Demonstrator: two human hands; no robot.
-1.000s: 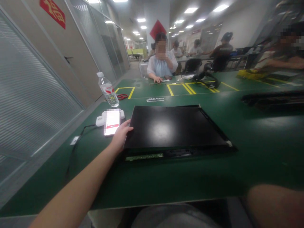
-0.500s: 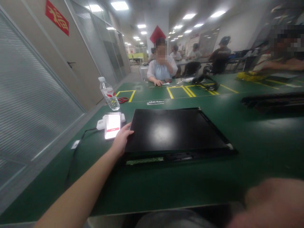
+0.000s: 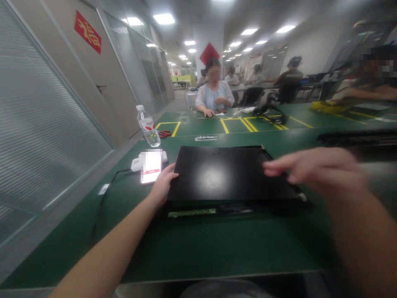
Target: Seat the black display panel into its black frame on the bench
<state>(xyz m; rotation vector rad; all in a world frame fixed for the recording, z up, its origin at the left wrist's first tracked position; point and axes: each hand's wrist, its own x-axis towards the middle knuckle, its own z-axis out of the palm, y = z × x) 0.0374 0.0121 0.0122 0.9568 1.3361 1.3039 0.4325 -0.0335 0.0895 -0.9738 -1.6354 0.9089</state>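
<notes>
I have a flat, rectangular, black panel (image 3: 214, 174) in the middle of the dark green table (image 3: 232, 244), lying face up with its long sides running left to right. Its smooth face throws back a pale, soft-edged round glare near the middle. The panel sits over a thin black frame (image 3: 238, 209), which shows along the near side and on the right; a narrow green circuit strip (image 3: 192, 212) lies along the near side, toward the left. A small whitish piece (image 3: 302, 196) marks the near right corner.

My left hand (image 3: 163, 184) pinches the panel's left edge, its thumb lapping onto the black face. My right hand (image 3: 328, 169) reaches in over the right side, blurred, its fingers pointing left; I cannot tell whether the fingertips meet, pinch anything or touch the panel.

Just left of the left hand I see a bright-screened phone (image 3: 151, 163) leaning by a white plastic power strip (image 3: 136, 164). Farther off on the left stand a clear plastic bottle (image 3: 149, 127) with a white cap and, beside it, red-handled scissors (image 3: 164, 134). A person in pale blue (image 3: 214, 97) sits at the far side.
</notes>
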